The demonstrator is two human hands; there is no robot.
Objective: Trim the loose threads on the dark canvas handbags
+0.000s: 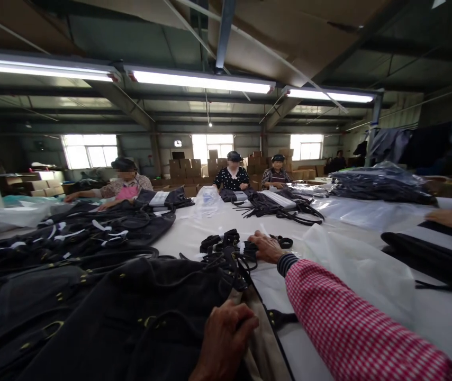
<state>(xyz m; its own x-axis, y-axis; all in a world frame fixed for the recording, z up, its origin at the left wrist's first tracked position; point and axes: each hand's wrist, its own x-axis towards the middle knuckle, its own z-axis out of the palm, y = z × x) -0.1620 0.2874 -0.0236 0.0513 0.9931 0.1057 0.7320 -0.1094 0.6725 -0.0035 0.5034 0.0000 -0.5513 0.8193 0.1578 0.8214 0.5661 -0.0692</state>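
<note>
My left hand [224, 338] rests at the near edge of a big pile of dark bags [102, 312], its fingers curled on the black fabric beside a tan lining. My right hand [266, 246], in a red checked sleeve, reaches out over the white table [428, 317]. Its fingers close on a bundle of black straps [228, 246] lying in the middle of the table.
Three people work at the far side among black bags with white trim [273, 203]. Another person's hand [450, 218] lies at the right edge near a flat black bag [432, 259]. Clear plastic bags [353, 259] lie on the table. Bagged stacks [380, 182] and cardboard boxes [186, 169] stand behind.
</note>
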